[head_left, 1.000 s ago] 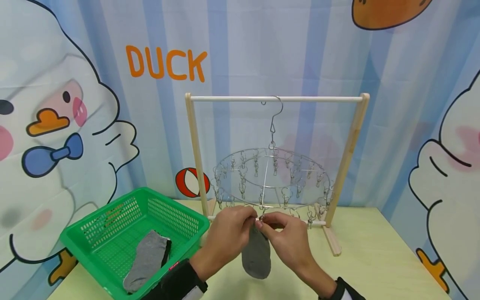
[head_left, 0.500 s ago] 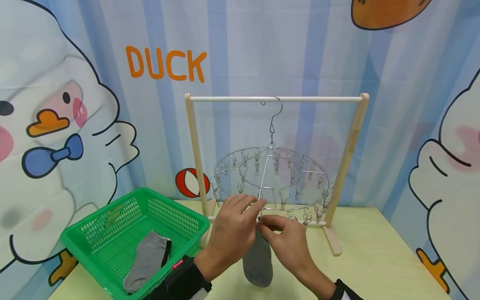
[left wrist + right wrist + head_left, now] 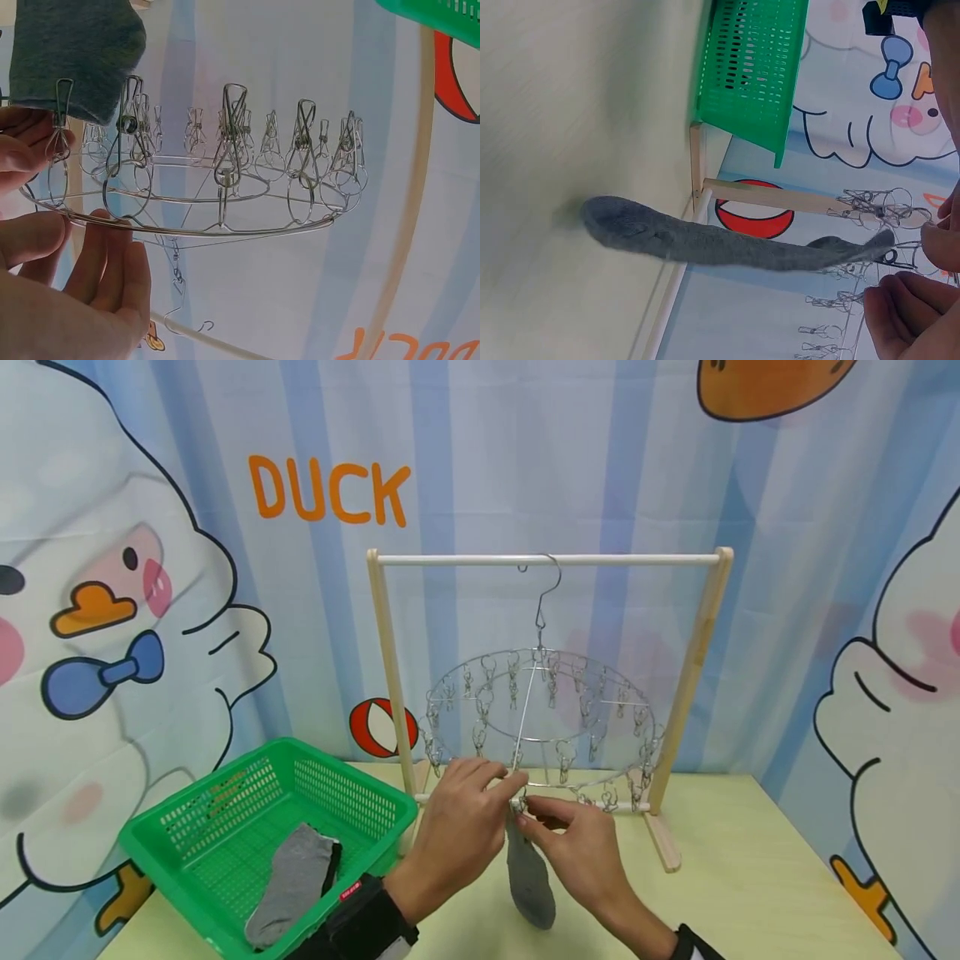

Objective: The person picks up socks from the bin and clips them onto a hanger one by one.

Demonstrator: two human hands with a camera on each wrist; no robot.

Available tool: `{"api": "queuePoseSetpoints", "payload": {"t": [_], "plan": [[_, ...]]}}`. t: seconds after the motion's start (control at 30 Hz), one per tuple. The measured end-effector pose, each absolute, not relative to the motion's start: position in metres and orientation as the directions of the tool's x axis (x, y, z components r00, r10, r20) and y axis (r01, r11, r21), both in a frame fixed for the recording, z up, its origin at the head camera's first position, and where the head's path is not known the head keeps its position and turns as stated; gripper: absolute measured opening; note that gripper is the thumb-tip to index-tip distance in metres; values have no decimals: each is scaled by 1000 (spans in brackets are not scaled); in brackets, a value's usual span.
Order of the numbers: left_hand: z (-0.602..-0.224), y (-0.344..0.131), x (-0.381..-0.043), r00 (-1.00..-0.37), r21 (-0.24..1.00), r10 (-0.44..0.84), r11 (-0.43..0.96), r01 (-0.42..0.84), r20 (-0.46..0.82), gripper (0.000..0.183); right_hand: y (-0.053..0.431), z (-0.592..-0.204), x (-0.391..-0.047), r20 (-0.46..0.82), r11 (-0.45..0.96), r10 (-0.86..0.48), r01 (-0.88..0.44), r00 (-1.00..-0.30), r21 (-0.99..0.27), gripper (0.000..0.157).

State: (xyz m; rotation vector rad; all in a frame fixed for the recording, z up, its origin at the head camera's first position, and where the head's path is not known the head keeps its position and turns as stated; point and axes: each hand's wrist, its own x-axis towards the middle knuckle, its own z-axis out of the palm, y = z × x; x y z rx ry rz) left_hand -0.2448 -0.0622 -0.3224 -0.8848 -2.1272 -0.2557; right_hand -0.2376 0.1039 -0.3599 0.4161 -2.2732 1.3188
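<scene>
Gray sock (image 3: 531,881) just turned edge-on, clipped at the near edge of the hanger (image 3: 187,230), so probably hung. Left hand (image 3: 459,835) pinches that edge; right hand (image 3: 588,852), can't tell if pinching.

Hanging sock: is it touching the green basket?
Apart. The right wrist view shows a plain gap between the hanging sock and the green basket, with the rack's wooden foot visible in it.
</scene>
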Motion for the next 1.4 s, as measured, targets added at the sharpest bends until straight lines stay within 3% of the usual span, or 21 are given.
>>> {"api": "queuePoseSetpoints", "payload": {"t": [0.23, 0.57, 0.93, 1.17, 1.4], "plan": [[-323, -66, -246, -466, -118, 504, 761, 638, 727, 26, 112, -365, -239, 536, 497, -10, -470, -844, -730, 21], [-321, -75, -251, -438, -114, 476, 765, 634, 763, 22, 118, -366, -240, 527, 505, -38, -471, -849, -723, 6], [-320, -82, -251, -470, -73, 453, 775, 628, 758, 18, 120, -366, -238, 522, 564, 11, -426, -853, -707, 17], [-322, -84, -251, -483, -73, 454, 780, 621, 748, 21, 114, -363, -238, 529, 484, -18, -470, -848, -738, 33], [-324, -86, -251, -483, -77, 452, 785, 615, 750, 23, 110, -359, -234, 571, 483, -19, -508, -821, -713, 17]]}}
